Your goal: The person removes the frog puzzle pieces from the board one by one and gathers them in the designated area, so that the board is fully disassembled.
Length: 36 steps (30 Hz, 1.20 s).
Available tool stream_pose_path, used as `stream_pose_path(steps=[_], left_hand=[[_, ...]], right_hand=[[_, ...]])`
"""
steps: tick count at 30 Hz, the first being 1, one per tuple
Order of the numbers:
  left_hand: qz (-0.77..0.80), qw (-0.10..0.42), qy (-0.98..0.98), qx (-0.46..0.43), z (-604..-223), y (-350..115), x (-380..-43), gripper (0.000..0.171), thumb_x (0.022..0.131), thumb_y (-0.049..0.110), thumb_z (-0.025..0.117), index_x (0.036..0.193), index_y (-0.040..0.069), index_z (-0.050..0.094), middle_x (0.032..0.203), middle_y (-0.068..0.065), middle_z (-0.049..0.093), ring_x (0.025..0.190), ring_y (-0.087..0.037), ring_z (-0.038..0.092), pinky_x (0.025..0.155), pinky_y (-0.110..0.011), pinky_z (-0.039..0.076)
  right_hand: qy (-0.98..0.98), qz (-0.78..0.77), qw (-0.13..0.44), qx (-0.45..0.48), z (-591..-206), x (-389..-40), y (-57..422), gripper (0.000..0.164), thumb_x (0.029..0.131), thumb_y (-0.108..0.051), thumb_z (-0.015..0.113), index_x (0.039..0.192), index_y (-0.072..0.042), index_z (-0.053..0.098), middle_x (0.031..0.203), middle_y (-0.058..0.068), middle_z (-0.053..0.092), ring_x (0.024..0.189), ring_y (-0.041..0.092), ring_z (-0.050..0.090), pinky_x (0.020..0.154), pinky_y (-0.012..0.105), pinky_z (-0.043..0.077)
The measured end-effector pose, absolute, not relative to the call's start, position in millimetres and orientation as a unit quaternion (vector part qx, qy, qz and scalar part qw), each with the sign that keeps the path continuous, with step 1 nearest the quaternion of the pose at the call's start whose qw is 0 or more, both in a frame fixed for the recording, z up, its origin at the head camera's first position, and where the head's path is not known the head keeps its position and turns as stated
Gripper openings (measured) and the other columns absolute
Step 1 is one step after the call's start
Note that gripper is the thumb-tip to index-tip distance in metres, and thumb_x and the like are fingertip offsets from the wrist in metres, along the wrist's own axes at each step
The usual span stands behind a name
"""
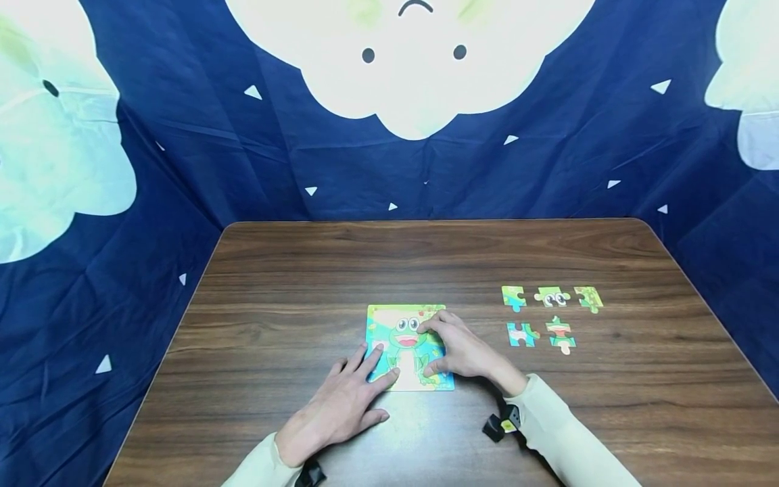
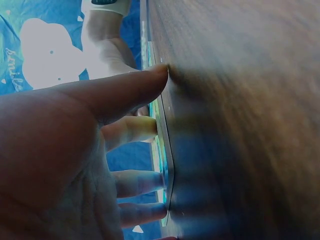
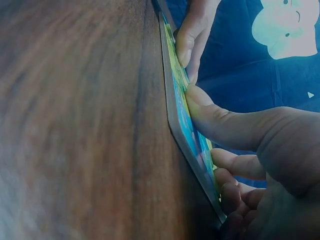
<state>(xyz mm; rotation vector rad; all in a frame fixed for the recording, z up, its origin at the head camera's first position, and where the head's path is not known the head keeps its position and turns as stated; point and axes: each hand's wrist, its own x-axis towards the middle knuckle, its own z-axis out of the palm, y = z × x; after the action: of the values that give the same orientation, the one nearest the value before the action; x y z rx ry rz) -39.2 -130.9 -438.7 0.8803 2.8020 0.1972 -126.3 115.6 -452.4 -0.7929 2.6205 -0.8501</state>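
A square jigsaw puzzle (image 1: 406, 341) with a green frog picture lies flat on the table in the head view. My left hand (image 1: 341, 408) rests at its lower left, with fingertips on the picture and the thumb on the wood. From the right, my right hand (image 1: 464, 346) reaches over the puzzle's right side, thumb and index finger spread apart and touching the picture. In the right wrist view the right thumb (image 3: 220, 117) presses on the board, and the other fingers bend near its far edge. The left wrist view shows the left fingers (image 2: 137, 182) against the puzzle's edge.
Right of the puzzle lie several loose jigsaw pieces in two rows, among them one with eyes (image 1: 552, 297) and one with a red mouth (image 1: 560, 334). They sit on a brown wooden table (image 1: 292, 270). Behind it hangs a blue cloth (image 1: 341, 162) with white clouds.
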Motion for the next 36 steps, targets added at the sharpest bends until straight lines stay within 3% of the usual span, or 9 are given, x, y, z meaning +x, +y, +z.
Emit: stream_pose_path(steps=[11,25,36], left_hand=[[0.060,0.100,0.948,0.298,-438.9,-130.8,-39.8,0.059,0.092,0.049,0.065,0.145,0.026,0.053,0.159,-0.020,0.040,0.144,-0.047,0.038,0.102,-0.059,0.043],[0.068,0.104,0.948,0.293,-439.5,-131.2,-40.1,0.059,0.092,0.049,0.066,0.145,0.026,0.054,0.159,-0.020,0.040,0.145,-0.047,0.038,0.102,-0.061,0.043],[0.068,0.105,0.948,0.293,-439.5,-131.6,-40.1,0.059,0.092,0.049,0.065,0.145,0.027,0.053,0.159,-0.020,0.039,0.145,-0.047,0.037,0.103,-0.061,0.042]], right_hand=[[0.902,-0.294,0.135,-0.286,-454.1,-126.6,115.8,0.058,0.074,-0.026,0.088,0.123,-0.010,0.062,0.123,0.008,0.060,0.118,0.027,0.054,0.103,0.051,0.044],[0.902,-0.314,0.121,-0.272,-454.6,-126.4,114.6,0.058,0.068,-0.023,0.092,0.116,-0.014,0.061,0.121,0.006,0.060,0.115,0.023,0.052,0.101,0.048,0.044],[0.901,-0.300,0.144,-0.277,-448.9,-126.3,117.0,0.058,0.073,-0.026,0.089,0.123,-0.016,0.063,0.119,0.006,0.058,0.107,0.018,0.056,0.095,0.046,0.050]])
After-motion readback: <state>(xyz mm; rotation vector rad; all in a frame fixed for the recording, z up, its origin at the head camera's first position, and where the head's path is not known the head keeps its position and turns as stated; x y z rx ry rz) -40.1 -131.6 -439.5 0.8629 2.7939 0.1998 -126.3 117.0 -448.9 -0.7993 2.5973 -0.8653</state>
